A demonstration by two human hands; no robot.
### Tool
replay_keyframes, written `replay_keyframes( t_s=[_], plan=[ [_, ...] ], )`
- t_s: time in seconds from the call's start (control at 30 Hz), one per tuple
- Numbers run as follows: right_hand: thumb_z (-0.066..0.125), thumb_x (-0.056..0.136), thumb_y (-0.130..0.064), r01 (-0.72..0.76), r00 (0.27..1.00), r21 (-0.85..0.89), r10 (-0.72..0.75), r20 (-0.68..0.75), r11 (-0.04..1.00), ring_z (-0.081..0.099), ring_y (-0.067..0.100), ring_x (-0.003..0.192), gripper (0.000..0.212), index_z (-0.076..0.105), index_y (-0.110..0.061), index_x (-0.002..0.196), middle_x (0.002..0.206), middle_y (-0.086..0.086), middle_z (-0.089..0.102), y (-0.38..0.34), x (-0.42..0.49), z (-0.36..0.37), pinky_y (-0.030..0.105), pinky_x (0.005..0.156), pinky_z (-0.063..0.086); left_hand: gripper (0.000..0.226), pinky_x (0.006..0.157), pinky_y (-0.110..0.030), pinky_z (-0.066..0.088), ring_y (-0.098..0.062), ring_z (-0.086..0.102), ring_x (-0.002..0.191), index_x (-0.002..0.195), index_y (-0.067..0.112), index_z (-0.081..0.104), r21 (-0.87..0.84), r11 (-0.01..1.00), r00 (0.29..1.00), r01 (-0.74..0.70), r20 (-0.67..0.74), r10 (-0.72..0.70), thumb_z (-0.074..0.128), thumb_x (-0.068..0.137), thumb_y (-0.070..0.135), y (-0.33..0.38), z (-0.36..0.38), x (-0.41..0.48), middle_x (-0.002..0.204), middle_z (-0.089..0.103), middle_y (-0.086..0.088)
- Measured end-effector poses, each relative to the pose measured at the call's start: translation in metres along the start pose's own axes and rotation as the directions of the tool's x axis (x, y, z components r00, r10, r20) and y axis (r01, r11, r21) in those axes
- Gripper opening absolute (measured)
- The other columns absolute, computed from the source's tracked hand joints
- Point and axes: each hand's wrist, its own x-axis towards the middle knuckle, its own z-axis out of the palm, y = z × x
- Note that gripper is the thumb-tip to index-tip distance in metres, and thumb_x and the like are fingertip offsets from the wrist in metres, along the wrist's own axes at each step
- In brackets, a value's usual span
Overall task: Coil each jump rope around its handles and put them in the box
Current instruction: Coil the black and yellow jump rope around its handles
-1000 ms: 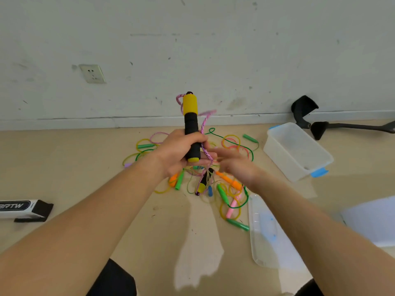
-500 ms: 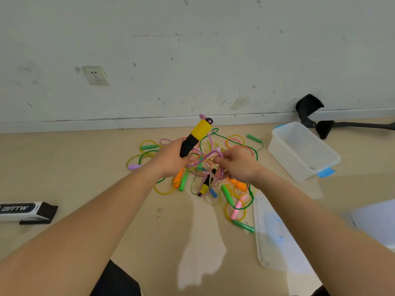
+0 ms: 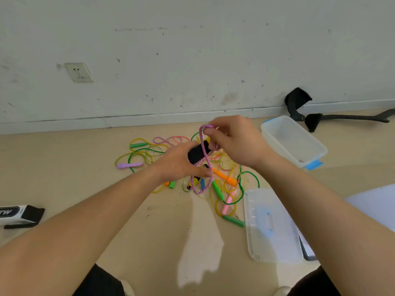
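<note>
On floor, tangled ropes, box, lid

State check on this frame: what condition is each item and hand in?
Left hand: grips the black handle.
Right hand: pinches the pink rope above it.
Pink rope: partly looped over the handle, slack hanging.
Box: open, no ropes inside.
Lid: off, flat on floor.
Other ropes: tangled on floor, uncoiled.

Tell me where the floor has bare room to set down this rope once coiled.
Bare floor lies left of the rope pile, up to the black-and-white carton, and nearer you, between the pile and your knees, left of the lid. Crowded: the pile itself, and the right side with lid, clear box and paper.
</note>
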Motion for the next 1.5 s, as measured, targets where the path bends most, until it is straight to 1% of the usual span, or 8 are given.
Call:
replay_keyframes(
  t_s=[0.17,0.4,0.5,0.7,0.8,0.87,1.23,1.5],
  plan=[
    [0.062,0.099,-0.026,0.017,1.000,0.316,-0.020,0.006,0.949,0.068,0.021,0.055,0.016,0.071,-0.017,0.089,0.064,0.005,0.072,-0.019,0.000,-0.006,0.021,0.053,0.049,0.040,0.083,-0.028,0.050,-0.005,0.063,0.094,0.101,0.031,0.068,-0.060,0.998,0.990,0.029,-0.134,-0.037,0.085,0.070,0.049,0.008,0.012,0.001,0.093,0.068,0.010],
    [0.038,0.102,-0.051,-0.088,0.995,0.115,0.092,-0.026,0.989,0.067,0.019,0.063,0.048,0.067,-0.023,0.078,0.066,-0.002,0.067,0.019,0.000,-0.011,0.034,0.066,0.050,0.024,0.060,-0.032,0.042,-0.016,0.056,0.066,0.086,0.017,0.068,0.091,0.992,0.974,0.087,-0.215,-0.066,0.079,0.077,0.036,0.006,-0.003,0.002,0.074,0.064,0.001],
    [0.044,0.093,-0.026,-0.253,0.965,0.070,0.256,-0.046,0.965,0.066,0.025,0.065,0.028,0.063,-0.021,0.073,0.066,-0.002,0.065,0.054,0.004,-0.011,0.038,0.066,0.053,0.019,0.055,-0.031,0.037,-0.015,0.050,0.055,0.075,0.017,0.064,0.018,0.995,0.954,0.099,-0.287,-0.089,0.080,0.077,0.027,0.008,-0.019,0.000,0.061,0.058,0.002],
    [0.057,0.081,-0.030,-0.150,0.881,-0.225,0.234,0.411,0.963,0.051,0.022,0.124,0.057,0.053,-0.027,0.138,0.137,0.005,0.053,0.076,0.001,0.060,0.032,0.101,0.042,0.014,0.061,-0.036,0.047,-0.021,0.058,0.061,0.088,0.015,0.071,-0.215,0.977,0.967,-0.010,-0.250,-0.045,0.080,0.080,0.021,0.032,-0.036,-0.011,0.071,0.065,-0.018],
    [0.055,0.092,-0.017,-0.034,0.894,-0.220,0.128,0.429,0.975,0.053,0.023,0.091,0.006,0.061,-0.018,0.093,0.102,0.007,0.059,0.073,0.001,0.091,0.031,0.078,0.041,0.014,0.056,-0.032,0.047,-0.017,0.059,0.056,0.089,0.015,0.069,-0.222,0.975,0.971,-0.022,-0.239,-0.032,0.080,0.081,0.018,0.037,-0.040,-0.014,0.067,0.064,-0.015],
    [0.050,0.097,-0.015,0.006,0.916,-0.295,0.113,0.384,0.955,0.048,0.025,0.072,0.026,0.048,-0.020,0.072,0.078,0.008,0.055,0.073,0.001,0.096,0.038,0.066,0.042,0.015,0.054,-0.027,0.045,-0.009,0.055,0.050,0.088,0.017,0.067,-0.153,0.988,0.964,-0.028,-0.267,-0.013,0.080,0.081,0.018,0.032,-0.043,-0.014,0.065,0.063,-0.001],
    [0.049,0.100,-0.028,0.117,0.993,-0.295,-0.102,0.064,0.948,0.062,0.031,0.079,0.022,0.061,-0.016,0.086,0.079,0.005,0.069,0.027,0.007,0.030,0.044,0.068,0.052,0.030,0.069,-0.039,0.051,-0.032,0.062,0.087,0.106,0.026,0.056,0.498,0.833,0.957,0.240,-0.266,-0.117,0.073,0.084,0.036,-0.033,-0.046,0.002,0.097,0.067,-0.005],
    [0.055,0.098,-0.012,0.208,0.978,0.023,-0.208,0.009,0.978,0.067,0.009,0.069,0.016,0.070,-0.009,0.095,0.075,-0.006,0.071,-0.027,-0.003,0.004,0.032,0.075,0.053,0.051,0.064,-0.012,0.040,-0.012,0.052,0.070,0.083,0.029,0.048,0.132,0.991,0.992,-0.013,-0.122,0.030,0.093,0.060,0.040,-0.014,-0.001,0.014,0.075,0.054,0.009]
  ],
)
